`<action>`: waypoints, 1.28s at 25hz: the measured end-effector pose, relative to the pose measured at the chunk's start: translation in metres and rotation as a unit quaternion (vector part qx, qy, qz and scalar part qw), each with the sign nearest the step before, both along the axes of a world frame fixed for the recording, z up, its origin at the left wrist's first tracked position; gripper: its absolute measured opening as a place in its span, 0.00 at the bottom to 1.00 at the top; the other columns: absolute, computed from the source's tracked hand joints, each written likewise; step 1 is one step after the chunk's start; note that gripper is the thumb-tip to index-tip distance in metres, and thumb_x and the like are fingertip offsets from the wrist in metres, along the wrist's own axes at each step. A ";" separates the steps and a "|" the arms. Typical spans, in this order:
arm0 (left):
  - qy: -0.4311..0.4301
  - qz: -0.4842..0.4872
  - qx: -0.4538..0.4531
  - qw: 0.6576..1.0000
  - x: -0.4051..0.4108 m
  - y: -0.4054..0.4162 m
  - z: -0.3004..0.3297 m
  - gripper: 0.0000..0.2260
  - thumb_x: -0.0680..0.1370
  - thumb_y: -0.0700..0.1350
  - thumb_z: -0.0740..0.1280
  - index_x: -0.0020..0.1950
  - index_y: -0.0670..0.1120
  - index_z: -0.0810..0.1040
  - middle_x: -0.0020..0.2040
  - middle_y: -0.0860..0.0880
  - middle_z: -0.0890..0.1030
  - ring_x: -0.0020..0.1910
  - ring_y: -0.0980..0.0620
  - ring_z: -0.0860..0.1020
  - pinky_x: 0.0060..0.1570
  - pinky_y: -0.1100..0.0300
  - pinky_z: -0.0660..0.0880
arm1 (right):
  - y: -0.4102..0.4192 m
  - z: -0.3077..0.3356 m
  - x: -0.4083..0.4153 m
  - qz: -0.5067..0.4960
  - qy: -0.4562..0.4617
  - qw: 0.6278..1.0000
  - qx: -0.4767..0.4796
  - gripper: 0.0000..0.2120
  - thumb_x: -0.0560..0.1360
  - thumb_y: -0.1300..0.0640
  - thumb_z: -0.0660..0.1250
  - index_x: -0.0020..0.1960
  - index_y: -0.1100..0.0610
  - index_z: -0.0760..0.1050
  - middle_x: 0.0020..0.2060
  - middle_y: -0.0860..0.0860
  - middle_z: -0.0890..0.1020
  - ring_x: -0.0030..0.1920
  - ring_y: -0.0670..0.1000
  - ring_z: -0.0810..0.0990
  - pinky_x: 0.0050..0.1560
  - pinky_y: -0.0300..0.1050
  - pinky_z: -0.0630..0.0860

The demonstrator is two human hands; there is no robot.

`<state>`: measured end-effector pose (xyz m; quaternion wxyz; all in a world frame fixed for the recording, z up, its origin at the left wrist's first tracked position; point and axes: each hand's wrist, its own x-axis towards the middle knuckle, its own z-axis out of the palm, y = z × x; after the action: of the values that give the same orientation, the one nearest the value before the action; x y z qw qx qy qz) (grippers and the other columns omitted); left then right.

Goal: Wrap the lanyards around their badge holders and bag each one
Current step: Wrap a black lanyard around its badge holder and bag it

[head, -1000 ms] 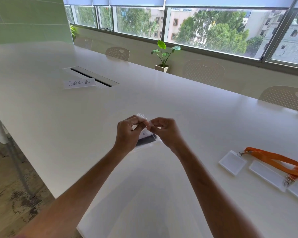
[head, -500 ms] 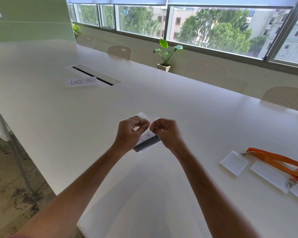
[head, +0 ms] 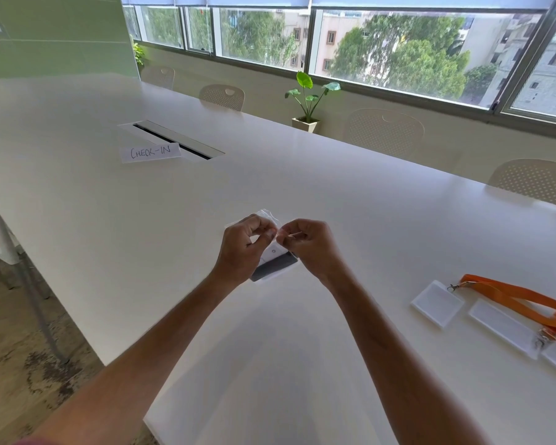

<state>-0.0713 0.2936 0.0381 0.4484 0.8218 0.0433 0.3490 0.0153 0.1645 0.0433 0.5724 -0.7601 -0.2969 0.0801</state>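
A long white desk (head: 302, 187) carries an orange fabric lanyard (head: 520, 298) and flat clear plastic badge holders (head: 437, 303) at the right. Above the desk's near middle, a small clear plastic bag (head: 275, 261) (dark wrapped contents inside) is pinched at its top edge by the left hand (head: 246, 245) and right hand (head: 308, 244), fingertips nearly touching.

Check-in sign (head: 150, 152), potted plant (head: 307, 101), chairs (head: 385, 130)

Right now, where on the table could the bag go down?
Bare table lies beyond the hands, between the sign and the chairs' edge. More lies near the edge, under the forearms. It is crowded at the right, by the holders and orange lanyard.
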 end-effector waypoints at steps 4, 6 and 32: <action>-0.017 0.006 0.018 1.000 -0.002 0.001 -0.002 0.05 0.76 0.39 0.66 0.42 0.48 0.79 0.40 0.56 0.80 0.42 0.58 0.79 0.47 0.64 0.75 | 0.001 -0.003 0.002 0.002 0.008 1.000 -0.008 0.08 0.70 0.61 0.74 0.34 0.51 0.81 0.35 0.50 0.85 0.38 0.50 0.82 0.42 0.46 0.76; -0.027 0.006 0.016 1.000 -0.002 0.001 -0.003 0.04 0.76 0.41 0.66 0.42 0.46 0.79 0.40 0.54 0.80 0.41 0.56 0.79 0.47 0.63 0.75 | 0.002 -0.004 0.002 0.005 0.008 1.000 -0.006 0.10 0.70 0.62 0.74 0.34 0.50 0.81 0.35 0.48 0.84 0.38 0.48 0.82 0.42 0.42 0.75; -0.019 0.015 -0.059 0.998 -0.008 0.004 -0.010 0.04 0.76 0.38 0.67 0.42 0.44 0.80 0.40 0.51 0.81 0.41 0.50 0.80 0.47 0.58 0.76 | 0.002 -0.018 0.004 -0.013 -0.034 0.999 -0.018 0.16 0.69 0.68 0.71 0.32 0.47 0.80 0.34 0.44 0.83 0.40 0.46 0.83 0.50 0.46 0.78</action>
<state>-0.0794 0.2978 0.0279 0.4919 0.7862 0.0677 0.3679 0.0194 0.1662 0.0249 0.5491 -0.7765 -0.3047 0.0520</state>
